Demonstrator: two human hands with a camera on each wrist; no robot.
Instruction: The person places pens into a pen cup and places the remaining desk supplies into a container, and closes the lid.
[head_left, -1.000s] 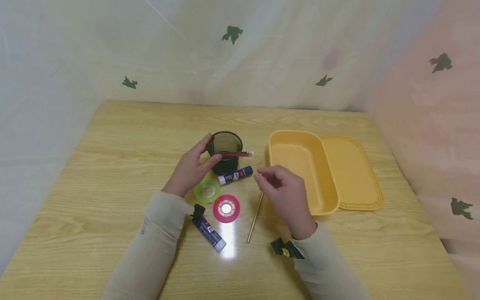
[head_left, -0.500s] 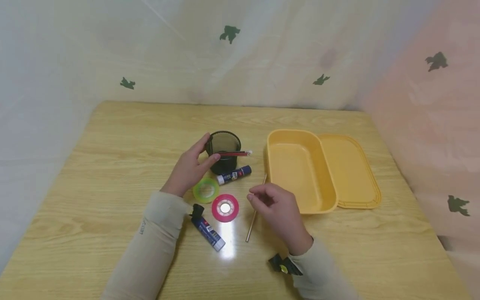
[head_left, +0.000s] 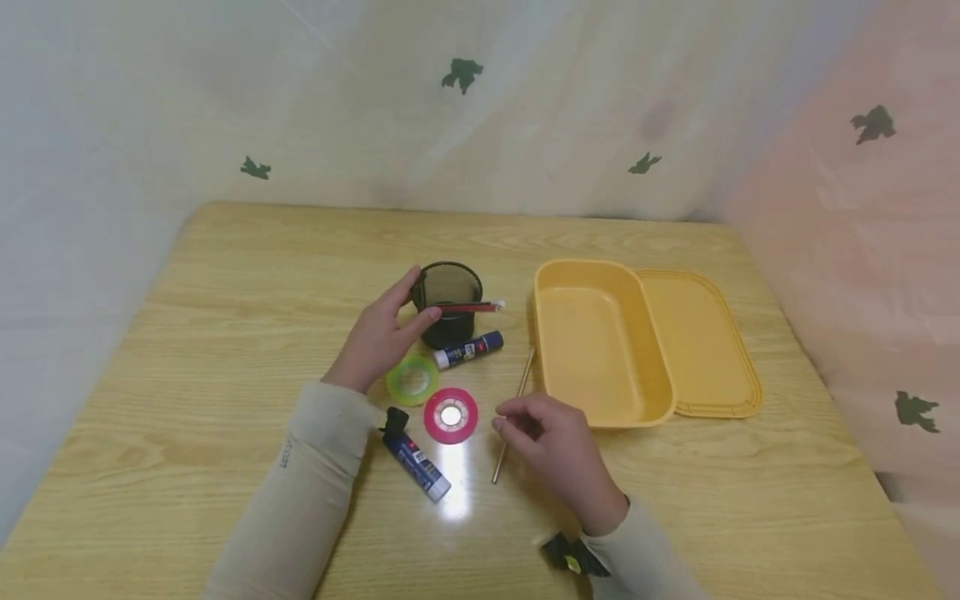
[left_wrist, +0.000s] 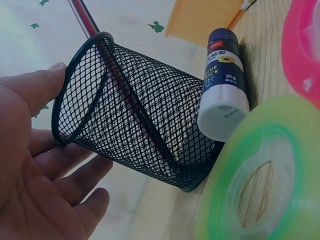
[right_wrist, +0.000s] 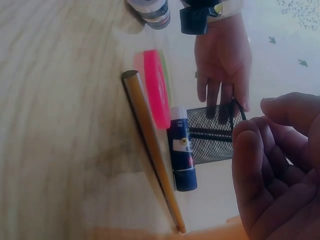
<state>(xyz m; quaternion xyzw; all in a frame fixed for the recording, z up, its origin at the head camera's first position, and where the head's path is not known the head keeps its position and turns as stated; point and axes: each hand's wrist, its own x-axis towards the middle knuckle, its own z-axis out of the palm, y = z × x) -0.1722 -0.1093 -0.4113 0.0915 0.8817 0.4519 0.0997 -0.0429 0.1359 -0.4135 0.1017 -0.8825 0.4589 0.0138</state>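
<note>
My left hand (head_left: 375,342) grips the rim of a black mesh pen cup (head_left: 447,333), thumb at the near side and fingers behind, as the left wrist view shows. Red and black pencils (head_left: 472,308) stand in the cup and lean out to the right. My right hand (head_left: 555,450) hovers over the table with loosely curled fingers and nothing between them. It partly covers a thin gold stick (head_left: 526,372) lying beside the yellow box. A blue glue stick (head_left: 469,349) lies against the foot of the cup.
A green tape roll (head_left: 412,380), a pink tape roll (head_left: 451,435) and a second glue stick (head_left: 416,467) lie in front of the cup. To the right stands an open yellow box (head_left: 600,350), its lid (head_left: 705,342) flat alongside. Walls border the table's back and sides.
My right hand has moved down and slightly left, from beside the yellow box to over the lower part of the gold stick. My left hand keeps its place on the pen cup.
</note>
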